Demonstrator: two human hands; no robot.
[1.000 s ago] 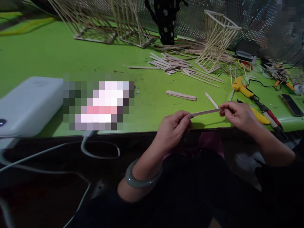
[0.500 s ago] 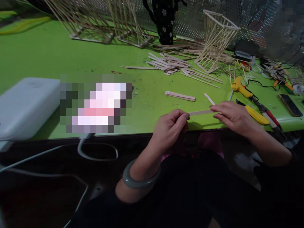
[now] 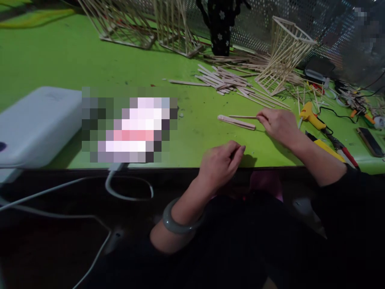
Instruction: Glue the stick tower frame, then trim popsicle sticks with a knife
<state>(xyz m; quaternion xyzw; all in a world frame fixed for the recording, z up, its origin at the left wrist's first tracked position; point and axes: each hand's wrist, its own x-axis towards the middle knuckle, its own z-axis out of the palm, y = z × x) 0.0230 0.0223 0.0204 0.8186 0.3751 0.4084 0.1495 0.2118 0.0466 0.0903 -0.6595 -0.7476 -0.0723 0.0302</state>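
Note:
Between the thumb and fingers of my right hand is the end of a flat wooden craft stick, seen nearly edge-on. That stick points left, just above a small stack of craft sticks lying on the green table. Closer to me, at the table's front edge, my left hand is curled closed with its thumb against the fingers. No stick shows in it. A yellow glue gun lies right of my right hand.
A heap of craft sticks lies behind the stack. Beyond it stands a twisted stick frame; more stick frames are at the back left. Pliers and a phone lie right. A white box-shaped device sits left.
My right hand has moved away from my left with the craft stick, over to the small stack. My left hand has let go of the stick's other end. The view has shifted slightly.

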